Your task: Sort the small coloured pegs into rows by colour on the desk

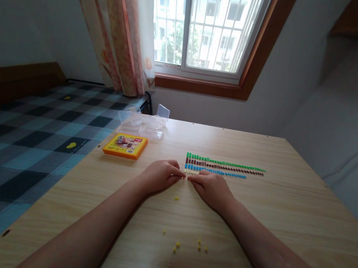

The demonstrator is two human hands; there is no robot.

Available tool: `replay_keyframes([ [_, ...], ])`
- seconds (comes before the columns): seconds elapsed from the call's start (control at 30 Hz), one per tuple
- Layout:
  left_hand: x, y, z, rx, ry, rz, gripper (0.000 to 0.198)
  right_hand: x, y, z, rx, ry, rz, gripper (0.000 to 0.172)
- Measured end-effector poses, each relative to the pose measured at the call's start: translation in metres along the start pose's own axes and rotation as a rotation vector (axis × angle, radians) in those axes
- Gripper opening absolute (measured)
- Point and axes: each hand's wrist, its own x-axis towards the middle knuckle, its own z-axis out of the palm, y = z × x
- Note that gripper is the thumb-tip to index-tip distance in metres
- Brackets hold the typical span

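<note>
Small, light: fingertip work

Lower centre, your loose yellow pieces (177, 245) look light, hard, easily skidded; grip opposite sides. Mid-frame, your left hand (160, 176) and right hand (213, 189) nearly meet, fingertips bunched; I cannot tell whether they pinch anything. Beyond: pale row (193, 171), blue row (223, 173), brown row (224, 167), green row (229, 164).

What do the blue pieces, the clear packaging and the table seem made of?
Blue pieces: probably plastic, from their even, solid colour; finish too small to tell. Clear packaging: likely glossy plastic, being see-through with bright reflections. Table: wood or wood-look laminate, with pale grain and soft sheen.
</note>
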Motion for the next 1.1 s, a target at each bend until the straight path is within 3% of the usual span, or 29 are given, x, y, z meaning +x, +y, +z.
replay_keyframes([
  [1.1,0.0002,-0.007,0.0048,-0.026,0.064,0.024,0.024,0.0014,0.0005,0.0008,-0.047,-0.009,-0.002,0.025],
])
